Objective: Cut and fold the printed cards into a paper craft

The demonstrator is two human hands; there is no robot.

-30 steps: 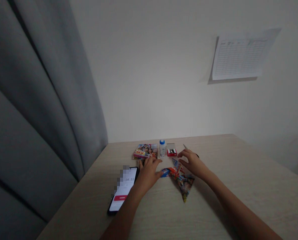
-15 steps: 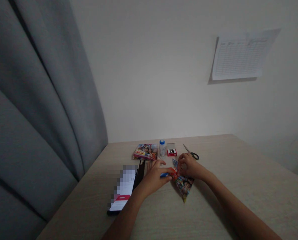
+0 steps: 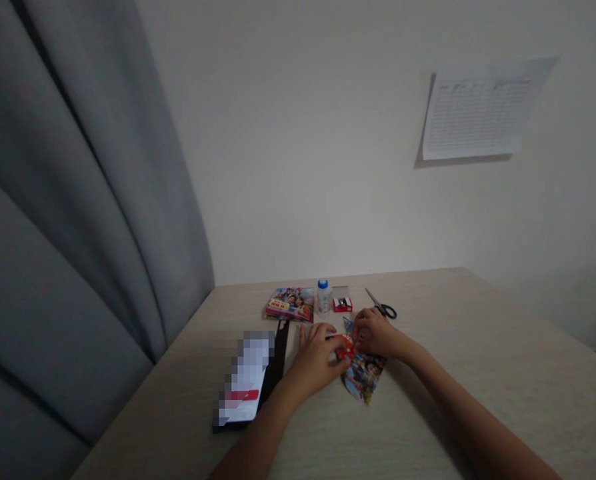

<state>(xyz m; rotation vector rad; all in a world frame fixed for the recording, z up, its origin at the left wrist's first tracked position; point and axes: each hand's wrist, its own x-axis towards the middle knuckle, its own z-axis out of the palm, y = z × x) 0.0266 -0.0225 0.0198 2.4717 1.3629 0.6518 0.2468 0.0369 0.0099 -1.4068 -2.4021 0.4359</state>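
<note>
A folded piece of colourful printed paper (image 3: 364, 379) lies on the table between my hands, its lower part fanned out to a point. My left hand (image 3: 318, 357) grips its red left part between thumb and fingers. At the upper right of the paper, my right hand (image 3: 375, 332) is closed on it, fingertips pinched close to the left ones. A small blue tip of the paper shows above the right fingers. Part of the fold is hidden under both hands.
Behind the hands stand a stack of printed leaflets (image 3: 291, 305), a blue-capped bottle (image 3: 323, 297), a small red box (image 3: 343, 305) and scissors (image 3: 388, 311). Left of my left arm lies a phone (image 3: 245, 380) on a dark case or strip. A grey curtain (image 3: 78, 200) hangs at left.
My left hand has shifted slightly right, towards the right hand. The paper's lower part looks wider and flatter, and the blue piece by the left fingers is no longer visible.
</note>
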